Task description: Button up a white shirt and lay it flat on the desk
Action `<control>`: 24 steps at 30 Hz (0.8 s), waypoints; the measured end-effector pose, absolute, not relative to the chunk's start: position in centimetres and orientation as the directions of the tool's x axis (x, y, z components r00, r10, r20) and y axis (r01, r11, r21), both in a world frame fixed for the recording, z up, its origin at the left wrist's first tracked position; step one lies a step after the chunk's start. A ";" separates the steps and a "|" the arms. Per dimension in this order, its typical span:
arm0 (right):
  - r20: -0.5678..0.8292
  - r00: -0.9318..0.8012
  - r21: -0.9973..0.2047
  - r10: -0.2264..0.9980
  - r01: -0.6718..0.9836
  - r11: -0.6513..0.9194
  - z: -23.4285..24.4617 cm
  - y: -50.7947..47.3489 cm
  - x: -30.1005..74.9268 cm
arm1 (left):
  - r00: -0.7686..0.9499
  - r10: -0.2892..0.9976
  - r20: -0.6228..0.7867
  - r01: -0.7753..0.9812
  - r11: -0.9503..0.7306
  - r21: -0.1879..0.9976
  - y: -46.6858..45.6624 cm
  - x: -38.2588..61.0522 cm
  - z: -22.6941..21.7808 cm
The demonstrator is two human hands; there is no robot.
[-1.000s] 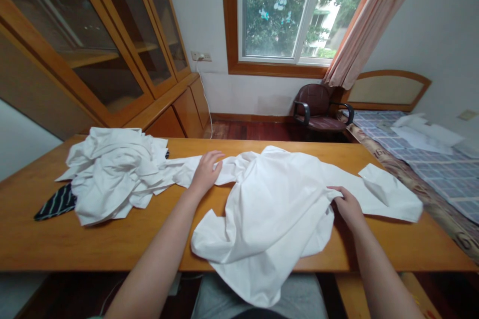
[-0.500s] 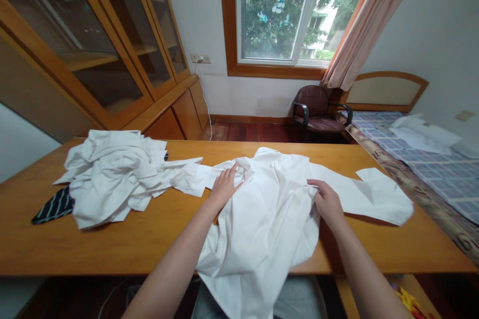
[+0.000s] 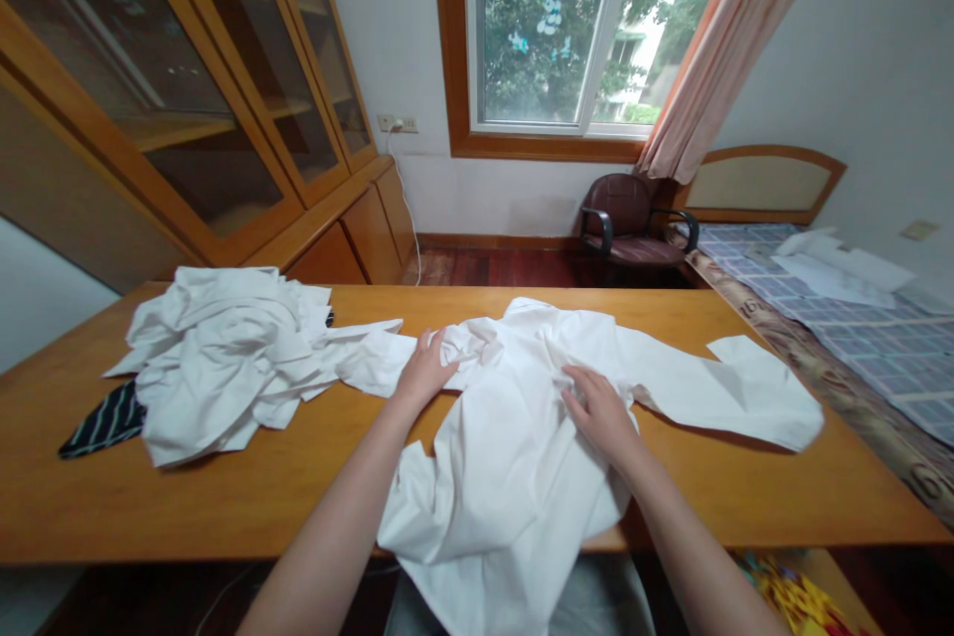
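A white long-sleeved shirt [image 3: 507, 447] lies crumpled in the middle of the wooden table [image 3: 283, 507]. Its right-side sleeve [image 3: 715, 388] stretches out across the wood, while its lower part hangs over the near edge towards my lap. My left hand [image 3: 424, 373] rests on the bunched sleeve at the left shoulder, thumb apart from the fingers. On the body of the shirt, right of its middle, lies my right hand [image 3: 600, 412], its thumb and fingers apart. The undersides of both hands are hidden.
A heap of white clothes [image 3: 224, 358] occupies the table's left side, with a dark striped cloth [image 3: 104, 422] poking out beneath. Beyond stand a glass-door cabinet [image 3: 298, 109], a brown armchair [image 3: 626, 219] and a bed [image 3: 820, 288]. Something yellow and red [image 3: 797, 596] shows below, right.
My left hand has slid left along the shirt's shoulder. My right hand has left the shirt's right edge and moved inward onto its body. The right-side sleeve lies about the same.
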State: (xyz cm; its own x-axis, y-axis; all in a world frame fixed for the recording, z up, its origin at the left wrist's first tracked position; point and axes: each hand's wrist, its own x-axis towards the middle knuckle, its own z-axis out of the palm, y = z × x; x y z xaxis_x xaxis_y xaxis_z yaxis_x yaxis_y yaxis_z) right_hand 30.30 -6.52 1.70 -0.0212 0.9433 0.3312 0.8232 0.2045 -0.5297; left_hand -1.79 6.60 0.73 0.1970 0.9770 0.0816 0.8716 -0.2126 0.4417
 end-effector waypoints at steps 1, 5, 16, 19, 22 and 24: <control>0.330 -0.024 -0.538 0.944 0.816 0.209 1.4 -6.5 30.4 | 0.199 0.978 0.054 0.875 -0.202 0.440 6.6 -2.2 0.9; 0.311 -0.033 -0.570 0.950 0.794 0.214 0.6 -6.5 30.3 | 0.145 0.989 0.007 0.904 -0.135 0.405 6.5 -3.1 1.6; 0.272 -0.071 -0.653 0.960 0.719 0.238 -0.2 -3.5 26.0 | 0.178 0.984 -0.018 0.519 -0.079 0.851 5.6 -1.3 4.1; 0.253 -0.114 -0.696 0.961 0.668 0.263 0.5 -2.4 23.4 | 0.237 0.971 -0.026 0.171 -0.015 0.985 4.6 -0.2 5.7; 0.266 -0.246 -0.771 0.932 0.526 0.359 1.7 -1.8 20.9 | 0.317 0.948 -0.031 0.030 0.023 0.999 3.6 0.9 7.3; 0.265 -0.285 -0.844 0.921 0.393 0.364 2.3 -1.6 19.8 | 0.344 0.939 -0.016 0.028 0.007 1.000 3.2 1.3 8.0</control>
